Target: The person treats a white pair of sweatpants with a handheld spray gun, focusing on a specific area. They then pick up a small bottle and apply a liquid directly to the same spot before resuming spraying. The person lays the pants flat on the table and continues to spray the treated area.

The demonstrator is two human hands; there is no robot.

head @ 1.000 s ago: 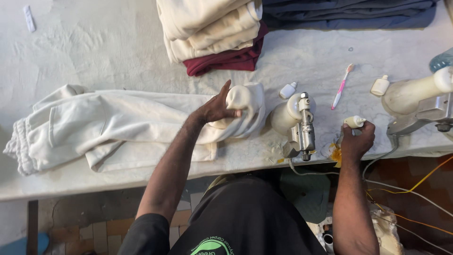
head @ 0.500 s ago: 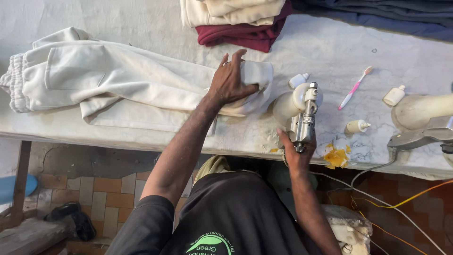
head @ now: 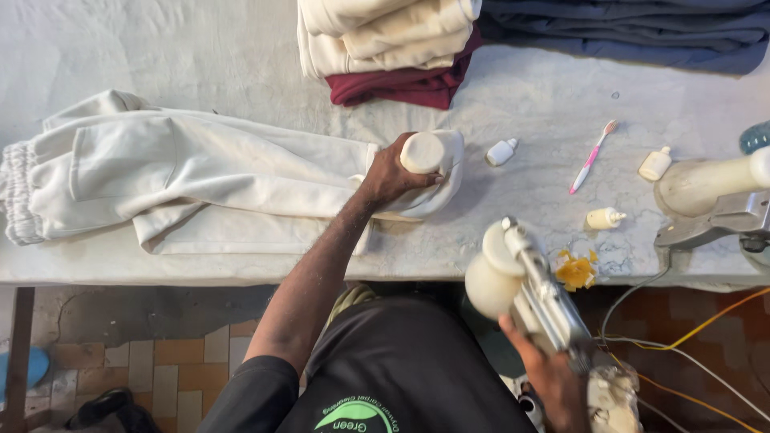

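Cream sweatpants [head: 184, 180] lie flat across the white table [head: 160, 48], and my left hand [head: 389, 176] is closed around the bunched leg cuff [head: 433, 164] near a small white bottle [head: 501, 151]. My right hand [head: 553, 377] grips the metal spray gun [head: 537, 285] over the table's front edge, beside yellow scraps [head: 576, 271]

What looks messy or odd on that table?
A yellow crumpled scrap lies near the table edge, on a stained-looking patch. Small bottles lie tipped over beside a pink toothbrush. The cream trousers lie rumpled, one leg end bunched under the left hand.
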